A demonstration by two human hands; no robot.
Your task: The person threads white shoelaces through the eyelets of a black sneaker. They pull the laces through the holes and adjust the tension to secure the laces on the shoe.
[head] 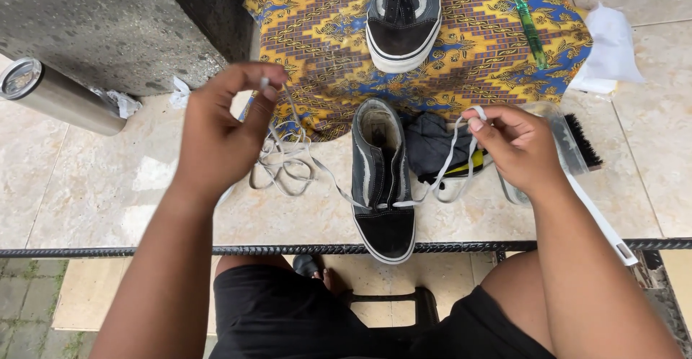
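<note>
Sneaker btwn hands, L grip & R grip pinching lace ends.

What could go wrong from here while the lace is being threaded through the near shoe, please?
The left hand and right hand each pinch an end of the lace, which seems to cross only the lowest eyelets of the near shoe. An uneven pull might slide one end out. The loose loops by the left hand could tangle. A hard tug may drag the shoe toward the table edge.
</note>
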